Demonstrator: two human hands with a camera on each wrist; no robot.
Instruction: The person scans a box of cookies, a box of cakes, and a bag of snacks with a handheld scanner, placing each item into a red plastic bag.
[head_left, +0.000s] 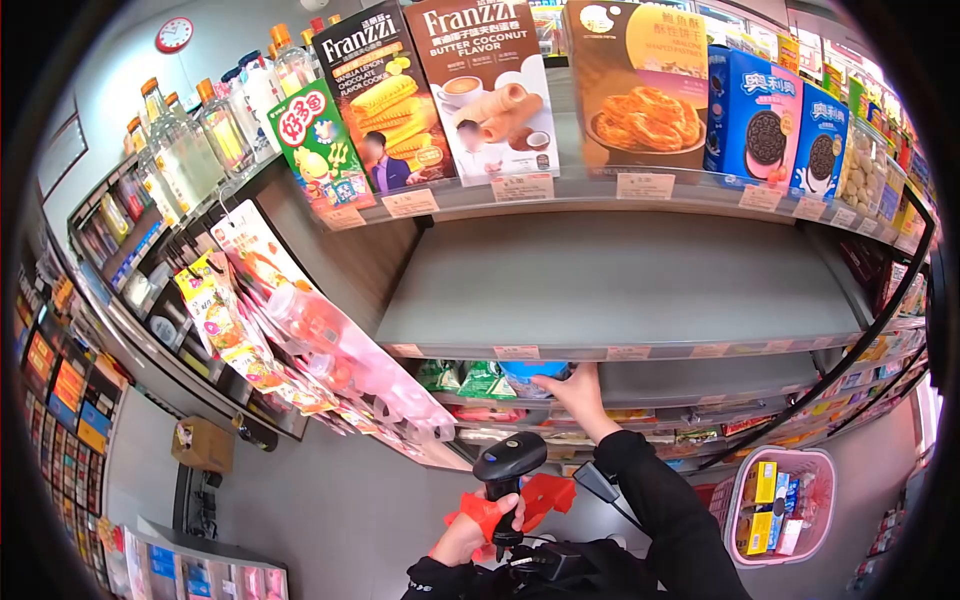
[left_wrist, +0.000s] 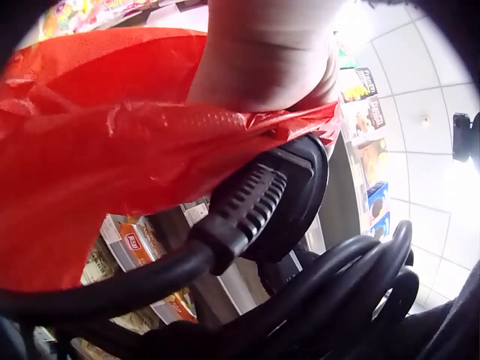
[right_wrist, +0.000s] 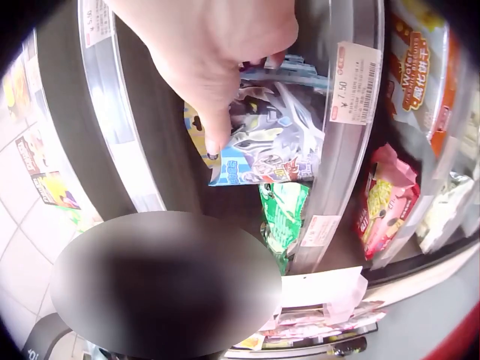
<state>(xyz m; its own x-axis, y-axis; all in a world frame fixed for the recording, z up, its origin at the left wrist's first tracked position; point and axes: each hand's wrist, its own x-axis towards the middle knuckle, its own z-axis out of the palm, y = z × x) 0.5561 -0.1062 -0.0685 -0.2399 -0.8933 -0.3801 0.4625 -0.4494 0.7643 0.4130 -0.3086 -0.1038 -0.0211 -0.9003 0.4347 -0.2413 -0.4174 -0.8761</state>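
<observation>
On the low shelf my right hand (head_left: 583, 400) grips a shiny blue and silver snack bag (right_wrist: 277, 142). In the right wrist view the thumb presses the bag's face and the other fingers curl at its far edge, partly hidden. Beside it lies a green snack bag (right_wrist: 283, 214). My left hand (head_left: 468, 532) holds a black barcode scanner (head_left: 510, 458) upright by its handle, in front of the shelves. A red plastic bag (head_left: 548, 492) hangs from that same hand. A black cable (left_wrist: 247, 210) runs out of the scanner's base in the left wrist view.
Boxes of cookies (head_left: 490, 95) line the upper shelf (head_left: 600, 185) above a grey middle shelf (head_left: 620, 285). Hanging snack packs (head_left: 240, 330) jut out at left. A pink basket (head_left: 830, 500) with several packages stands on the floor at right.
</observation>
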